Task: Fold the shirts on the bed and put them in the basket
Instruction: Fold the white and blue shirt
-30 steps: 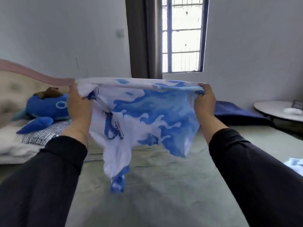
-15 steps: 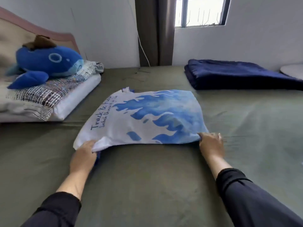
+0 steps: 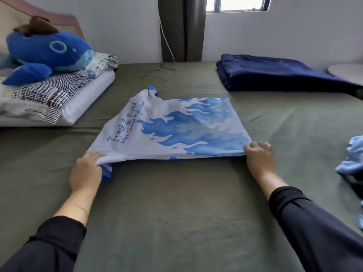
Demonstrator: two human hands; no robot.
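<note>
While the left hand pinches the shirt's near left corner and the right hand grips its near right corner, the shirt lies flat mid-bed, with a plush whale far left and a navy blanket far right.

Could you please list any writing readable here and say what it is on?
"Track &" then a blurred word: upper handwritten blue line on the white and blue shirt lying on the bed.
Lower line on the same shirt: too blurred to read with confidence.
No other writing shows.
</note>
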